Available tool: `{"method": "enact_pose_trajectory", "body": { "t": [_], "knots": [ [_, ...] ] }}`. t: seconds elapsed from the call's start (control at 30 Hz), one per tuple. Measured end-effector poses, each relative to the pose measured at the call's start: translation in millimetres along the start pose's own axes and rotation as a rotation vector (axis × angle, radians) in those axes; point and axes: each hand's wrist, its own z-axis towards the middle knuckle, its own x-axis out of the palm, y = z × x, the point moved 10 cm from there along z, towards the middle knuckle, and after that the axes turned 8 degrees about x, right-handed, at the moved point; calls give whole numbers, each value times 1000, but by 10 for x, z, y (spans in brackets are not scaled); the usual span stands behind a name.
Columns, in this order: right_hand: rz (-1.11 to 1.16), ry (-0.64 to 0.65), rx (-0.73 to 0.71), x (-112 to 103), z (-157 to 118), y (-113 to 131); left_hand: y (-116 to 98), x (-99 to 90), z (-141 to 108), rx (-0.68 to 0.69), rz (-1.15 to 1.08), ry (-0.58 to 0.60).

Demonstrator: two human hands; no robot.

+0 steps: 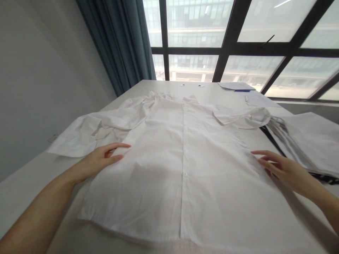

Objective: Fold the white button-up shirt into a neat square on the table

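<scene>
A white button-front shirt (159, 158) lies spread face up, its collar at the far end and its hem toward me. The button strip runs down its middle. My left hand (106, 156) rests at the shirt's left side edge, index finger and thumb apart over the cloth. At the opposite side edge is my right hand (280, 167), its index finger stretched toward the cloth and the other fingers loosely bent. Both hands look open, though some fingertips are partly hidden. The left sleeve lies out wide and creased; the right sleeve is bunched.
The shirt lies on a white table (206, 92). A stack of folded white cloth (312, 137) sits at the right, with black pieces beside and under it. Papers (261, 98) and a blue pen (242, 90) are at the far right. A blue curtain (124, 42) and windows stand behind.
</scene>
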Motion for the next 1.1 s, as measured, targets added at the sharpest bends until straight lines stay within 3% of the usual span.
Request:
{"method": "enact_pose_trajectory", "body": {
  "t": [0.1, 0.3, 0.43, 0.53, 0.63, 0.73, 0.8, 0.87, 0.97, 1.1],
  "knots": [
    [37, 22, 14, 45, 23, 2, 51, 166, 4, -29, 28, 157],
    [-28, 12, -40, 94, 4, 13, 108, 83, 54, 54, 144, 133],
    [-135, -69, -90, 43, -1, 61, 111, 0, 73, 172, 255, -13],
    [-169, -126, -251, 23, -74, 410, -126, -9, 73, 308, 436, -147],
    [-125, 3, -506, 204, -203, 1000, -647, 259, 82, 552, 459, -95],
    [-128, 134, -673, 474, -257, 1532, -1171, 833, 91, 764, 365, 194],
    [-105, 140, -721, 624, -210, 1776, -1405, 1186, 115, 849, 373, 288],
    [-89, 122, -734, 773, -135, 1907, -1482, 1465, 190, 869, 455, 279],
    [-141, 134, -702, 1006, -23, 1883, -1359, 1756, 295, 812, 543, 287],
    [-237, 152, -591, 1099, 137, 1578, -1124, 1771, 327, 762, 597, 316]
  ]
}}
